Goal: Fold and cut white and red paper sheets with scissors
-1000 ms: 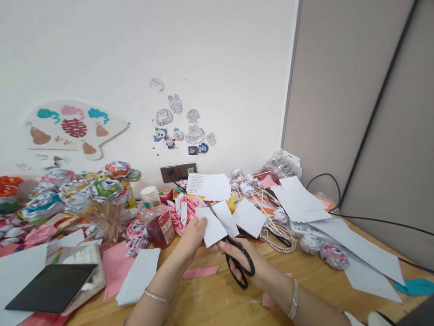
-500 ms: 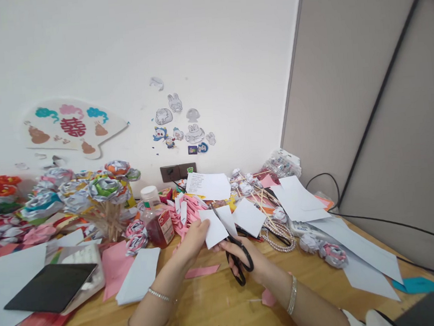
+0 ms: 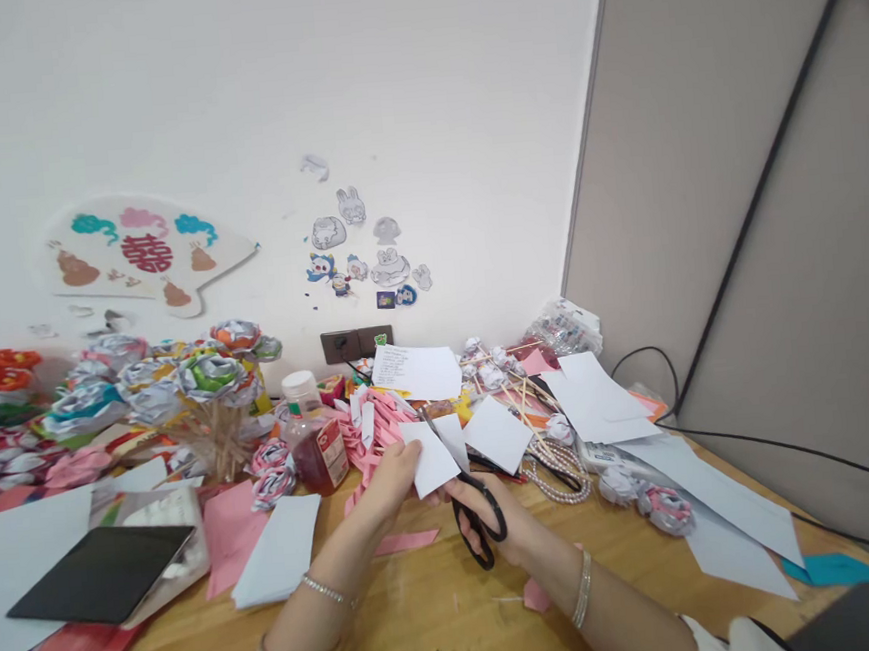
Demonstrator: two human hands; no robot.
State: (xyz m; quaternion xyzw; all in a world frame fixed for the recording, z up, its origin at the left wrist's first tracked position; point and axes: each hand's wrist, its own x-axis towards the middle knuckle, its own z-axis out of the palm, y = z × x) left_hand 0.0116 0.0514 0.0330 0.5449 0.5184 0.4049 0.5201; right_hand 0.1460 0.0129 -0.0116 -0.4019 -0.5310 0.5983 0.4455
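Observation:
My left hand [image 3: 388, 482] pinches a small white paper piece [image 3: 431, 456] above the wooden table [image 3: 428, 627]. My right hand [image 3: 504, 526] grips black-handled scissors [image 3: 473, 508], fingers through the loops. The blades point up and away into the white paper, between its two flaps. Both wrists wear silver bangles. A pink paper strip [image 3: 402, 542] lies on the table just under the hands.
Paper roses on sticks [image 3: 209, 383] stand at the left, with a red-labelled bottle [image 3: 314, 437] beside them. A dark tablet [image 3: 97, 575] lies at the left front. White sheets [image 3: 711, 504], pearl strings [image 3: 558, 466] and cables [image 3: 790, 448] fill the right side.
The scissors and paper have shifted slightly left and down, with the blades closing further along the cut. Both hands keep their hold.

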